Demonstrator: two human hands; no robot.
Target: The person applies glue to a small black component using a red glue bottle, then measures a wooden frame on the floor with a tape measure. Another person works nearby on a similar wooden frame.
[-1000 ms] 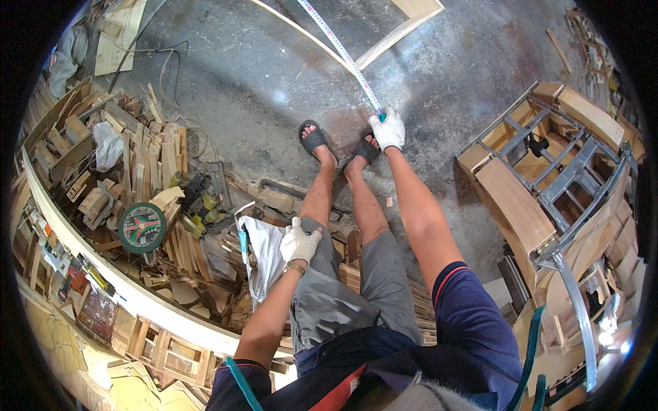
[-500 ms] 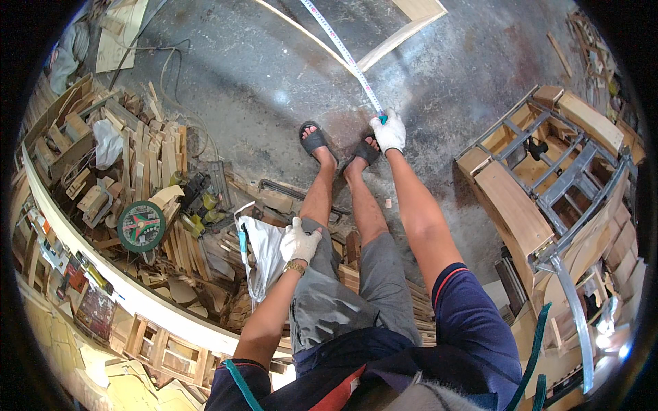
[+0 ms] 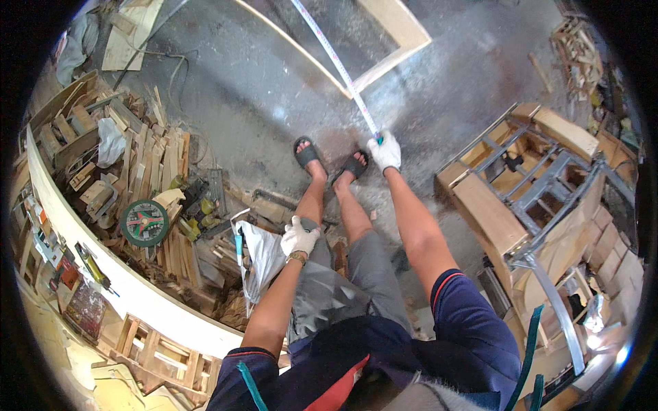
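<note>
My right hand (image 3: pixel 384 151), in a white glove, is closed around a tape measure (image 3: pixel 379 139) with a bit of teal casing showing. Its white blade (image 3: pixel 334 58) stretches away from the hand to the far edge of the view. It passes over the near corner of a pale wooden frame (image 3: pixel 384 65) on the floor. My left hand (image 3: pixel 299 238), also gloved, rests on my left knee with its fingers apart and nothing visible in it. Beside that hand hangs a white plastic bag (image 3: pixel 259 264).
Wood offcuts (image 3: pixel 147 157) are heaped at the left, with a green-rimmed disc (image 3: pixel 144 222) on them. A long pale curved board (image 3: pixel 147 301) borders the heap. At the right stands a wood-and-metal furniture frame (image 3: pixel 504 205). My sandalled feet are on the concrete floor (image 3: pixel 233 130).
The view has shifted slightly, and the wooden frame and furniture frame appear further left. My right hand sits a little lower in the picture, still gripping the tape measure. My left hand stays on the knee.
</note>
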